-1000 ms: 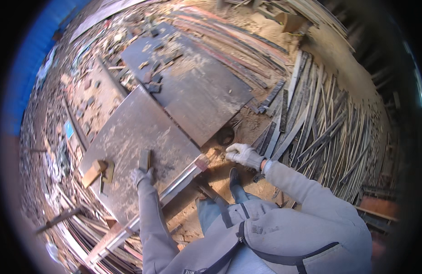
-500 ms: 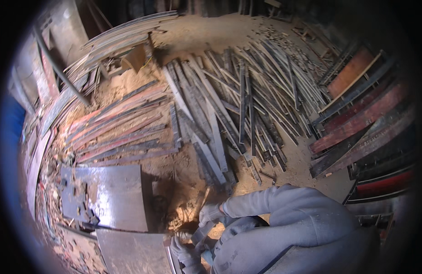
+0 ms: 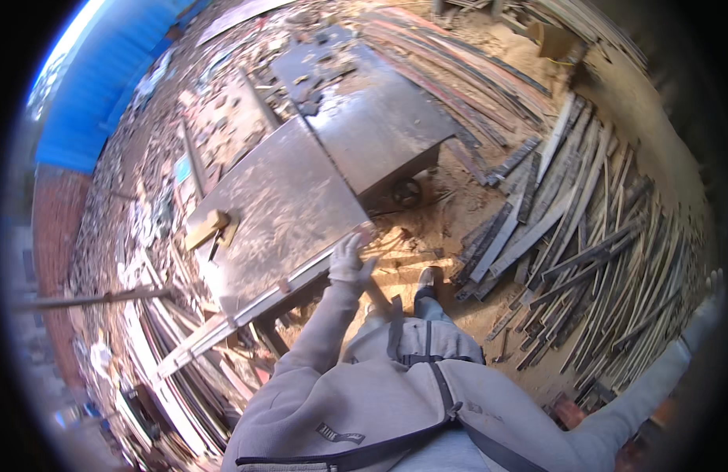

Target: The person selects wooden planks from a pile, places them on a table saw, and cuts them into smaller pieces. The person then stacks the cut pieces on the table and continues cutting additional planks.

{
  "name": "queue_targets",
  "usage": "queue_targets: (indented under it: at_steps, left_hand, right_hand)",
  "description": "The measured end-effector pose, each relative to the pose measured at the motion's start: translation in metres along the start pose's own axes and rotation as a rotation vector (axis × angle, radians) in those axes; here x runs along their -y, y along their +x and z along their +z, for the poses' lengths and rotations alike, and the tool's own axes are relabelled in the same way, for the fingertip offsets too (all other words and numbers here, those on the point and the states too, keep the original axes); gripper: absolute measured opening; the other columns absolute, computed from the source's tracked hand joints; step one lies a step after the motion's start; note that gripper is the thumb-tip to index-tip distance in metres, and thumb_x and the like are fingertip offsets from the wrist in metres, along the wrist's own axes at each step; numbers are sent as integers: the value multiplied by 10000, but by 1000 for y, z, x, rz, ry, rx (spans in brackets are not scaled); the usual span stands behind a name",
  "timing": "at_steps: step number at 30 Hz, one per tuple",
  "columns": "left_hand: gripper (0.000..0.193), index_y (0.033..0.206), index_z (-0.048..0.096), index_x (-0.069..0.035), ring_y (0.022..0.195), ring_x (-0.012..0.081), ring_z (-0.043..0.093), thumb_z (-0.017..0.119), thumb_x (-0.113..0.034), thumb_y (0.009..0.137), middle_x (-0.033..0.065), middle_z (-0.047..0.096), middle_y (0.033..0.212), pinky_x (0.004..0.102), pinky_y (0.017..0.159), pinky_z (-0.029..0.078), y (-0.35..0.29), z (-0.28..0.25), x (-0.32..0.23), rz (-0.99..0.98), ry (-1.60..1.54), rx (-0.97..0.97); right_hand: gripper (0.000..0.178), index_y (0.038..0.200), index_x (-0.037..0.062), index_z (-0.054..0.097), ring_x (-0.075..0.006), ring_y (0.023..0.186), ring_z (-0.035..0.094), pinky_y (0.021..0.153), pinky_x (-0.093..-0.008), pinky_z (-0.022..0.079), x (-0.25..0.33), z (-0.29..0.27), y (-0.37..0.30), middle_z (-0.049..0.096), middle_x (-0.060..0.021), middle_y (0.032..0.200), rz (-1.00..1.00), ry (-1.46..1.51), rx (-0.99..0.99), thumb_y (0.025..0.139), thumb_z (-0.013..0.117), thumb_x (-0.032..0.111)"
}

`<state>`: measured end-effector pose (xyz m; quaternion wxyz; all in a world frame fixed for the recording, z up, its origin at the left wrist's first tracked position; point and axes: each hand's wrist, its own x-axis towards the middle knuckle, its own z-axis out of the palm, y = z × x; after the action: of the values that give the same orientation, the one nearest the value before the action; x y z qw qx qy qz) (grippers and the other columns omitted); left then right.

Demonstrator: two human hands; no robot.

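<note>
My left hand point(image 3: 347, 261), in a pale glove, lies against the front edge of a metal-topped table point(image 3: 285, 212), by a light rail point(image 3: 309, 271). Its fingers are stretched out and the thumb stands apart. Far to the right, my right hand point(image 3: 704, 307) reaches out at arm's length, partly dimmed by the picture's rim. Its fingers look extended, and nothing shows in them. Past that arm lies a big heap of narrow wooden strips point(image 3: 608, 267). A yellowish wooden block point(image 3: 208, 230) sits on the table's left part.
A second metal top point(image 3: 388, 118) adjoins the table, with dark scraps point(image 3: 313, 79) on it and a handwheel point(image 3: 406, 191) below. Reddish boards point(image 3: 458, 63) lie beyond. Long strips point(image 3: 167, 377) and debris fill the left side, before a blue wall point(image 3: 104, 94). Sawdust covers the floor around my feet.
The view has swung left toward the metal table. My hands, close together with a dark piece before, are now wide apart; the right has moved far out to the right.
</note>
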<state>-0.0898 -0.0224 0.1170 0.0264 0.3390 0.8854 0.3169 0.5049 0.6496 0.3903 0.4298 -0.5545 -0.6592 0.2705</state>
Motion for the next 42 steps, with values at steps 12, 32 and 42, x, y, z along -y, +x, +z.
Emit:
queue_targets:
  at_steps: [12,32,42]
  left_hand:
    - [636,1471,595,-105,1288,373,605,820,-59,879,162,621,1410,458,1120,500,-167,-175,16,-211,10,-537]
    - [474,1589,419,28,1445,335,541,373,-185,1168,227,569,1532,476,1260,406,-327,-575,19,-97,593,-1555]
    - [476,1575,423,44,1430,355,552,360,-189,1165,246,574,1515,488,1258,409,-219,-498,-9,-29,373,-1403]
  right_hand:
    - [499,1595,34,453,-302,1480,486,1280,-421,326,378,336,-475,510,-178,1613,-1034,203,1703,1163,388,275]
    - [486,1558,8,474,-285,1411,530,1220,-399,379,395,353,-594,546,-186,1551,-867,-101,2000,1146,445,263]
    - [480,1540,-5,485,-277,1376,552,1190,-387,405,381,290,-472,564,-190,1520,-950,8,1641,1138,474,257]
